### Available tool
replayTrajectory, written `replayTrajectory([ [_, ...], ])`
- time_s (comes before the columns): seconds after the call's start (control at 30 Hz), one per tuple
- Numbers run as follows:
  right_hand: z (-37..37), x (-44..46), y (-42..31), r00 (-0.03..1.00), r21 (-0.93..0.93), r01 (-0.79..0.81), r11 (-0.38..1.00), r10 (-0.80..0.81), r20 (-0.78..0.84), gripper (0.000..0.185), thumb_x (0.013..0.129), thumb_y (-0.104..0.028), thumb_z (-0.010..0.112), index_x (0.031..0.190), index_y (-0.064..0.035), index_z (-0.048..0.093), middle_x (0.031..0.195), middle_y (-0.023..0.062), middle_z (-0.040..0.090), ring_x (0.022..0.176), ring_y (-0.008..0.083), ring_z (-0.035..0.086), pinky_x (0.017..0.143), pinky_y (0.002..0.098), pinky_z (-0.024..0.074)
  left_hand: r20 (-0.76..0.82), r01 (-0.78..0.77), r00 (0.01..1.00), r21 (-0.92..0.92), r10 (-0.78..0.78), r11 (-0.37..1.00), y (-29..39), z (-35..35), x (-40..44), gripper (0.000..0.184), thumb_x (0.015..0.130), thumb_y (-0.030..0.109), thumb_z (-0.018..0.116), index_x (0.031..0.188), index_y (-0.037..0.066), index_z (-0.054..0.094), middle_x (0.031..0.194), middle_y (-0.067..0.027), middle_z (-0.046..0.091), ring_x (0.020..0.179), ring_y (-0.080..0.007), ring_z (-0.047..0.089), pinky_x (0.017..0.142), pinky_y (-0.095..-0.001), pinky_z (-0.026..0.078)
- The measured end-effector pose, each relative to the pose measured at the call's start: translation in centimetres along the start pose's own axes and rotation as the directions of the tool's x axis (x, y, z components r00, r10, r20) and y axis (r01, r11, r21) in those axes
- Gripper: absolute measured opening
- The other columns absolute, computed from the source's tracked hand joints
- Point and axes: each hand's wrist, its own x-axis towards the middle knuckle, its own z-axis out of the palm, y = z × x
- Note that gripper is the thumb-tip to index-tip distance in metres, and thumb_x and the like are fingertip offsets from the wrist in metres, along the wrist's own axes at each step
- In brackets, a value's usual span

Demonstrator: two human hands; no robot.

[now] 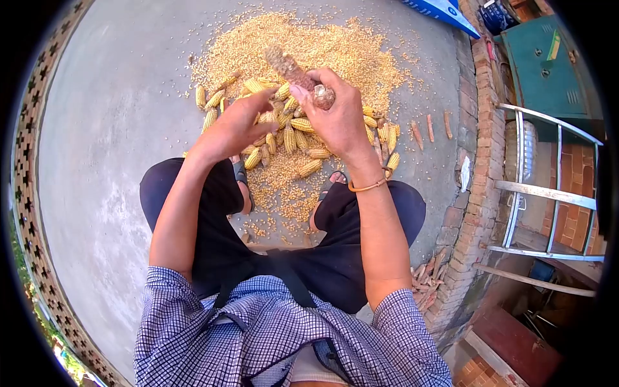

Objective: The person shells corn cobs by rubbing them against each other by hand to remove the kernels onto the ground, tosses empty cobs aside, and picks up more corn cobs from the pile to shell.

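Observation:
My right hand (335,116) is wrapped round bare reddish corn cobs (289,68); one points up and left, and the round end of another shows between the fingers. Beside it, my left hand (240,126) is held open with its fingers apart, touching nothing that I can see. Below both hands lies a pile of yellow ears of corn (289,138), partly hidden by the hands. Loose kernels (258,42) spread in a heap beyond the ears, and more kernels lie between my feet.
Several bare cobs (431,128) lie on the concrete to the right, and a heap of cobs (427,284) is beside the low brick edge (480,180). Past it stand a metal ladder (548,191) and a green cabinet (538,68). A blue object (442,13) is at the top.

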Motion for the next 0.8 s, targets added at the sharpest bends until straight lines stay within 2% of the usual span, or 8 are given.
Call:
replayTrajectory([
  [0.1, -1.6, -0.4, -1.2, 0.977, -0.302, 0.17, 0.938, -0.122, 0.173, 0.024, 0.079, -0.023, 0.078, 0.094, -0.0089, 0.065, 0.077, 0.0065, 0.065, 0.072, 0.0274, 0.066, 0.112, 0.0595, 0.0306, -0.31, -0.082, 0.939, -0.621, -0.148, 0.78, 1.6, -2.6, 0.4, 0.048, 0.101, 0.028, 0.052, 0.138, -0.001, 0.048, 0.11, -0.0128, 0.067, 0.102, -0.0193, 0.063, 0.091, -0.0332, 0.049],
  [0.2, -1.5, -0.8, -1.3, 0.936, -0.369, 0.301, 0.879, -0.197, 0.293, 0.028, 0.076, -0.019, 0.079, 0.096, -0.0091, 0.064, 0.087, 0.0047, 0.066, 0.079, 0.0254, 0.066, 0.113, 0.0598, 0.0298, -0.091, 0.149, 0.97, -0.507, -0.224, 0.849, 2.5, -2.8, 0.3, 0.05, 0.102, 0.037, 0.049, 0.137, 0.001, 0.051, 0.113, -0.0144, 0.067, 0.105, -0.0178, 0.062, 0.09, -0.031, 0.05],
  [0.23, -1.4, -0.8, -1.5, 0.922, -0.369, 0.315, 0.875, -0.189, 0.338, 0.029, 0.075, -0.018, 0.08, 0.098, -0.0091, 0.064, 0.089, 0.0045, 0.066, 0.082, 0.0253, 0.066, 0.113, 0.0598, 0.0297, -0.093, 0.126, 0.983, -0.284, -0.158, 0.95, 2.6, -1.7, 0.3, 0.045, 0.102, 0.04, 0.051, 0.123, 0.002, 0.061, 0.097, -0.0105, 0.067, 0.088, -0.0117, 0.064, 0.076, -0.0244, 0.052],
  [0.3, -1.4, -1.1, -1.9, 0.893, -0.373, 0.332, 0.866, -0.161, 0.421, 0.033, 0.073, -0.017, 0.08, 0.101, -0.0091, 0.064, 0.094, 0.0042, 0.065, 0.088, 0.0251, 0.065, 0.113, 0.0597, 0.0296, 0.246, 0.224, 0.959, -0.351, -0.142, 0.909, 2.9, -1.7, -0.1, 0.043, 0.101, 0.042, 0.052, 0.112, 0.003, 0.062, 0.083, -0.0049, 0.061, 0.074, -0.0078, 0.06, 0.064, -0.0218, 0.05],
  [0.4, -2.4, -1.3, -1.8, 0.923, -0.231, 0.298, 0.926, -0.218, 0.317, 0.036, 0.079, -0.019, 0.078, 0.108, -0.0053, 0.063, 0.096, 0.0069, 0.067, 0.089, 0.0234, 0.067, 0.105, 0.054, 0.0431, 0.322, 0.247, 0.943, -0.491, -0.089, 0.835, 2.3, -0.3, -0.6, 0.042, 0.098, 0.045, 0.056, 0.097, 0.004, 0.059, 0.067, 0.0029, 0.048, 0.054, -0.0039, 0.047, 0.047, -0.0208, 0.041],
  [0.47, -2.8, -0.5, -1.7, 0.999, 0.138, 0.013, 0.99, -0.018, 0.04, 0.034, 0.085, -0.022, 0.075, 0.111, -0.0026, 0.062, 0.099, 0.0084, 0.066, 0.091, 0.0222, 0.068, 0.095, 0.0471, 0.0514, 0.313, 0.252, 0.948, -0.614, -0.063, 0.748, 2.4, -0.1, -0.5, 0.042, 0.098, 0.045, 0.057, 0.098, 0.003, 0.058, 0.067, 0.002, 0.049, 0.053, -0.0049, 0.047, 0.046, -0.0202, 0.04],
  [0.6, -2.3, 0.3, -0.9, 0.871, 0.76, -0.26, 0.595, 0.485, -0.081, 0.034, 0.095, -0.027, 0.066, 0.113, 0.0018, 0.061, 0.103, 0.0102, 0.065, 0.093, 0.0202, 0.068, 0.077, 0.0335, 0.0593, 0.167, 0.138, 0.986, -0.784, -0.009, 0.606, 4.7, 0.5, -0.3, 0.033, 0.098, 0.034, 0.06, 0.105, 0.003, 0.052, 0.072, -0.0024, 0.057, 0.053, -0.0056, 0.049, 0.045, -0.0191, 0.036],
  [0.8, -0.6, -0.3, -1.4, 0.89, 0.834, -0.301, 0.462, 0.45, 0.072, 0.039, 0.099, -0.036, 0.058, 0.115, -0.0004, 0.059, 0.103, 0.0112, 0.066, 0.095, 0.0191, 0.065, 0.084, 0.0353, 0.0542, 0.163, 0.152, 0.986, -0.752, -0.042, 0.641, 4.7, 1.5, -0.2, 0.033, 0.099, 0.03, 0.058, 0.113, 0.001, 0.048, 0.071, -0.0005, 0.051, 0.052, -0.0062, 0.046, 0.045, -0.0205, 0.035],
])
